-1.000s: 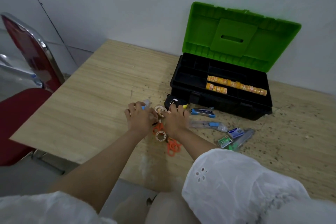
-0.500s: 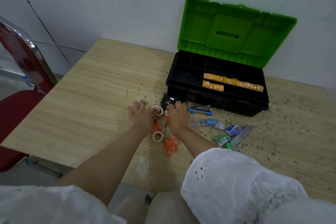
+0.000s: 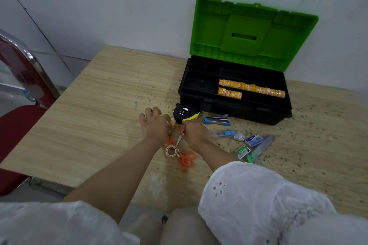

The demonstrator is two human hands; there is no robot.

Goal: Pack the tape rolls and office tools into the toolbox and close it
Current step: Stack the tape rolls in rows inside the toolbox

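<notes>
Your left hand (image 3: 155, 125) and right hand (image 3: 194, 133) are close together, fingers curled down over the orange scissors (image 3: 186, 160) (whether either grips anything cannot be told). A loose tape roll (image 3: 171, 151) lies just below them. The open toolbox (image 3: 239, 109), with rows of tape (image 3: 251, 87) inside, stands beyond.

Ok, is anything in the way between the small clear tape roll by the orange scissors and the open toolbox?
Only the black-and-yellow tape measure, lying just in front of the black toolbox. Its green lid stands open, so lifting the small clear tape roll over should probably clear it.
</notes>
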